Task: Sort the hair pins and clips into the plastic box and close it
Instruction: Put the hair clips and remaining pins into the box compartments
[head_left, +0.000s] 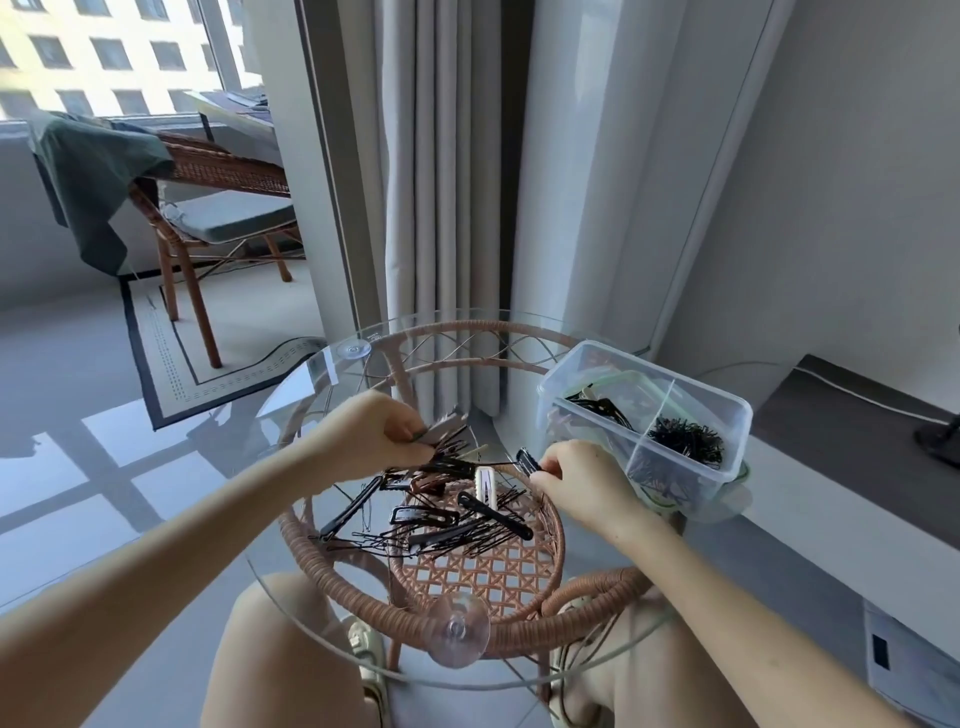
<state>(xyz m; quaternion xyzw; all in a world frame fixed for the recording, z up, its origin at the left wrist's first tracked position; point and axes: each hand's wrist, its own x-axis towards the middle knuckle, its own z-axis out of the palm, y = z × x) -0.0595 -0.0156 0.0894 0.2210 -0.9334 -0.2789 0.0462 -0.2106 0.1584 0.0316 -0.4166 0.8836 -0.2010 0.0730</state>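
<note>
Here, a loose heap of black hair pins and flat clips (447, 519) lies on a round glass-topped table (291, 597). Just beyond, the left hand (374, 441) grips a bundle of dark clips (441, 428). The right hand (576, 478) pinches one black snap clip (525, 460) beside a clear divided plastic box (571, 364), lidless, with tangled black pins (685, 439) and sorted clips (597, 405) in separate compartments.

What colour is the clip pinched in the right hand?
Black. The clip in the right hand shows best in the head view.
</note>
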